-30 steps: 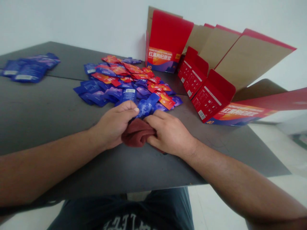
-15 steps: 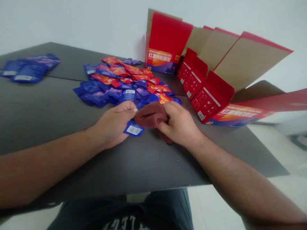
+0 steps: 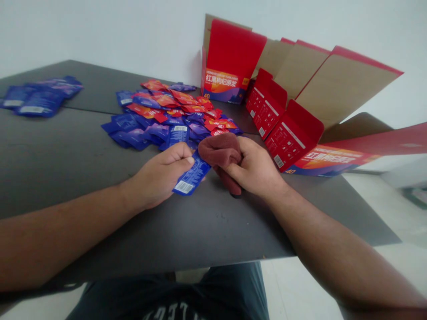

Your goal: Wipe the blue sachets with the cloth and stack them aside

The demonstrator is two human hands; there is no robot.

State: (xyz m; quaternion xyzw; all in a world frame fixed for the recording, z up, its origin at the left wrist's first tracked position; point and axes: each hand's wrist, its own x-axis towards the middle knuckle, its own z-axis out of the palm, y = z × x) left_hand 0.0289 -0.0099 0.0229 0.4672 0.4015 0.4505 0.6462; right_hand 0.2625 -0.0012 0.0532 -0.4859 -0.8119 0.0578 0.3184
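Note:
My left hand [image 3: 167, 173] pinches a blue sachet [image 3: 191, 177] between thumb and fingers, its white barcode end hanging low toward me. My right hand [image 3: 255, 166] is closed around a folded brown cloth [image 3: 220, 151], part of which drapes down below the fingers. The cloth lies against or just over the sachet's upper right end and hides it. Right behind both hands spreads a heap of red and blue sachets [image 3: 156, 111] on the grey table [image 3: 140, 240].
A smaller group of blue sachets [image 3: 43, 98] lies at the far left. Red cartons with raised flaps stand at the right: one upright box [image 3: 225, 84] by the wall, others [image 3: 287, 142] nearer. The table's front edge runs just before my lap.
The cloth has shifted right and slightly up with my right hand, so more of the blue sachet shows. My left hand has stayed nearly in place, still holding the sachet.

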